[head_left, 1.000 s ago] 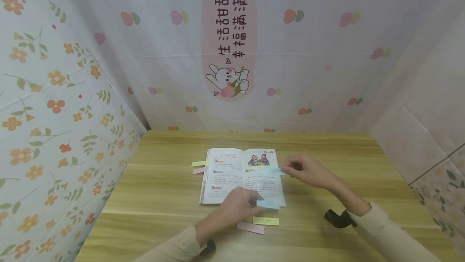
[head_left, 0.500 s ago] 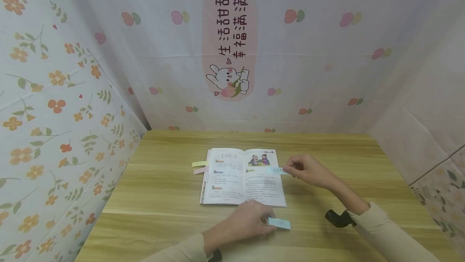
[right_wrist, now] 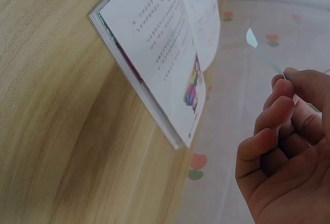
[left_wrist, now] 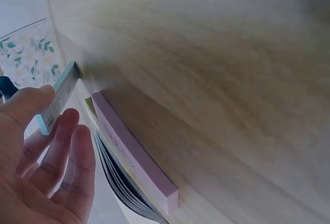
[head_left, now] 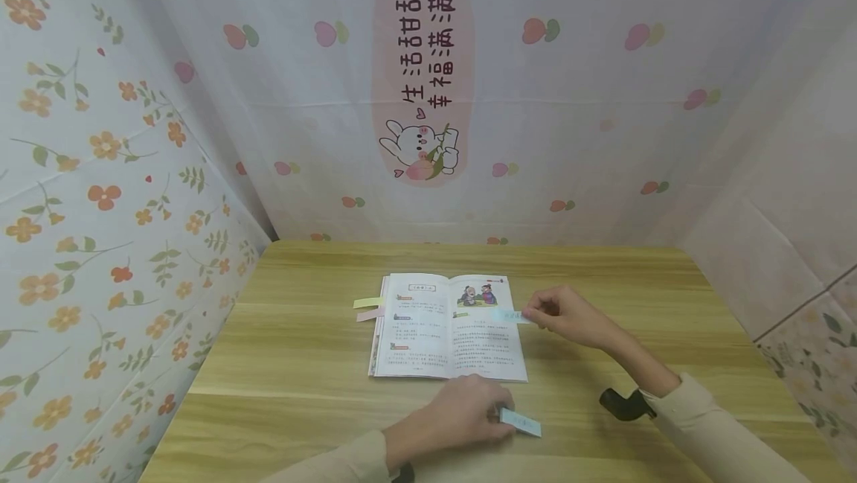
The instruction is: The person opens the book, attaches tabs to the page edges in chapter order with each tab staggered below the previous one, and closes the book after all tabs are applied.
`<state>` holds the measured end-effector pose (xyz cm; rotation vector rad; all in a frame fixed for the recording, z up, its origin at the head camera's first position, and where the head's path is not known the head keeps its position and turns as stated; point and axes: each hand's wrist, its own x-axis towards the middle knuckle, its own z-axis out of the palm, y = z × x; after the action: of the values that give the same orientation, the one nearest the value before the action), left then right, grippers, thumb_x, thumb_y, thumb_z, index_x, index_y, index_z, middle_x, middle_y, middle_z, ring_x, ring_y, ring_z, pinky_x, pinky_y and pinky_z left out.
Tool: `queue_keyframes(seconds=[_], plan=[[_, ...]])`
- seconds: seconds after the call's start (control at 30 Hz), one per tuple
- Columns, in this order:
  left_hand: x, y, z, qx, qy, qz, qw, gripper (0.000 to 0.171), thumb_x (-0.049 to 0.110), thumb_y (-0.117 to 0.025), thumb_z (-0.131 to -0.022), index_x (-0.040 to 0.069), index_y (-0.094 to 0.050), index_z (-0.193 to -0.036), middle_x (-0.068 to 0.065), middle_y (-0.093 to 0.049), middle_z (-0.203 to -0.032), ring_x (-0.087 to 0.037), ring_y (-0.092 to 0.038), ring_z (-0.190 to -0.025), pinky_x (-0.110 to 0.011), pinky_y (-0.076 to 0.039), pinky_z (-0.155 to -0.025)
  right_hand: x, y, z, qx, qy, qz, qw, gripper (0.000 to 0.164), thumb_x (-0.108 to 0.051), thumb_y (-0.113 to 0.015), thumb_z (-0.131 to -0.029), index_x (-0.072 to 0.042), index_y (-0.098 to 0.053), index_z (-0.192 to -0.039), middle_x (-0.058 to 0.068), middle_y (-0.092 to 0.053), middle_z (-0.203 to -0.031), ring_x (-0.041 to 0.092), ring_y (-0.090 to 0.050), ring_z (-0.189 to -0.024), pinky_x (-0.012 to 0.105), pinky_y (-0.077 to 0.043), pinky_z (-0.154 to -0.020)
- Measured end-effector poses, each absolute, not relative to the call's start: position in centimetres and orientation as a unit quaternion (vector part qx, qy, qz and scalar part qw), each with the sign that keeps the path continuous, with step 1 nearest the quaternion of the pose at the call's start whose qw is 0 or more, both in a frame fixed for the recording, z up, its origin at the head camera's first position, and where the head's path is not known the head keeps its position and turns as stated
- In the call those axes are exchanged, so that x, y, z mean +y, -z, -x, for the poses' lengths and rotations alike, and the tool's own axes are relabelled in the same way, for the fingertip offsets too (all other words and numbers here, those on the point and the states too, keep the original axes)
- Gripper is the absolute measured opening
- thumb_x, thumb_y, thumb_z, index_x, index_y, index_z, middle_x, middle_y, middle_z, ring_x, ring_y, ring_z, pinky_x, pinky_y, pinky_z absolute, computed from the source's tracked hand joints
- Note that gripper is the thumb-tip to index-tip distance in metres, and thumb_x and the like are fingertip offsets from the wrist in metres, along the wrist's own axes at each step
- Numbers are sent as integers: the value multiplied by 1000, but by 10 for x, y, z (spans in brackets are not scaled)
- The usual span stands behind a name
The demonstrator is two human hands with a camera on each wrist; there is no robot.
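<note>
Near the front of the table, my left hand (head_left: 462, 416) holds a small pad of blue sticky notes (head_left: 521, 422) between thumb and fingers, tilted off the wood. A single blue sticky note (head_left: 509, 315) is pinched between thumb and forefinger of my right hand (head_left: 565, 315); it overlaps the right page's edge in the head view, and from the right wrist its free end curls in the air (right_wrist: 251, 38). Between the hands lies an open book (head_left: 418, 330) with printed text and a picture. Below my left hand's level, the left wrist view shows a pink sticky-note pad (left_wrist: 135, 152).
Yellow (head_left: 366, 303) and pink (head_left: 370, 314) sticky tabs stick out from the book's left edge. A sliver of a yellow pad (left_wrist: 90, 106) shows beside the pink one; my left hand hides both in the head view. A patterned curtain (head_left: 569, 133) hangs behind the wooden table (head_left: 301, 267).
My left hand has moved from the book's lower edge toward the front right, carrying the blue pad and covering the yellow and pink pads. My right hand has barely moved.
</note>
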<state>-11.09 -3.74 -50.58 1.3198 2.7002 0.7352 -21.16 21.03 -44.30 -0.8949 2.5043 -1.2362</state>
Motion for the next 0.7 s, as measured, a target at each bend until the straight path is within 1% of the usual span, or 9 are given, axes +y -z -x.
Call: queue_keyframes(seconds=[0.07, 0.13, 0.2, 0.3, 0.43, 0.5, 0.63, 0.7], plan=[[-35, 506, 112, 874, -229, -428, 19, 15, 35, -82, -86, 24, -74, -92, 23, -52, -71, 9, -40, -60, -7, -33, -52, 210, 444, 212, 848, 421, 306, 105, 14, -17, -65, -102, -13, -72, -91, 0, -63, -77, 11, -52, -63, 25, -45, -55], [-33, 506, 112, 875, -220, -431, 12, 15, 36, -82, -86, 25, -73, -92, 24, -51, -71, 8, -40, -61, -8, -32, -52, 210, 444, 212, 846, 422, 308, 105, 14, -17, -65, -102, -13, -72, -91, 3, -63, -76, 10, -51, -62, 25, -44, -55], [-31, 506, 113, 875, -216, -433, 7, 16, 37, -82, -86, 25, -73, -91, 25, -52, -73, 8, -40, -62, -8, -32, -52, 210, 444, 212, 846, 423, 308, 105, 14, -17, -65, -102, -13, -71, -90, 7, -63, -76, 10, -51, -62, 25, -44, -55], [-26, 505, 114, 877, -209, -432, 3, 15, 37, -82, -86, 25, -74, -91, 24, -54, -74, 8, -40, -62, -9, -32, -51, 210, 444, 211, 846, 423, 307, 105, 14, -18, -65, -102, -13, -71, -91, 7, -63, -77, 11, -51, -63, 25, -44, -55], [-19, 504, 116, 884, -199, -422, 7, 16, 38, -81, -86, 25, -75, -94, 22, -57, -76, 7, -42, -62, -10, -33, -51, 210, 444, 211, 848, 421, 304, 105, 14, -19, -65, -102, -14, -71, -91, 2, -62, -76, 11, -52, -63, 25, -44, -56], [-15, 505, 117, 887, -195, -418, 7, 17, 39, -81, -87, 26, -76, -96, 22, -58, -77, 6, -43, -63, -10, -33, -50, 210, 444, 211, 849, 421, 303, 105, 14, -19, -65, -102, -14, -71, -91, 2, -62, -76, 11, -52, -63, 24, -44, -56], [-10, 508, 120, 894, -179, -410, -10, 18, 41, -81, -86, 28, -77, -97, 22, -56, -75, 4, -43, -64, -13, -33, -48, 210, 444, 212, 847, 423, 305, 105, 14, -19, -65, -102, -13, -71, -91, -1, -62, -76, 11, -52, -63, 24, -44, -56], [-9, 508, 121, 899, -168, -404, -13, 20, 43, -81, -85, 29, -78, -99, 22, -57, -77, 3, -44, -66, -15, -33, -48, 210, 444, 212, 846, 424, 307, 104, 14, -18, -65, -102, -13, -71, -91, -3, -62, -76, 11, -52, -63, 25, -45, -56]])
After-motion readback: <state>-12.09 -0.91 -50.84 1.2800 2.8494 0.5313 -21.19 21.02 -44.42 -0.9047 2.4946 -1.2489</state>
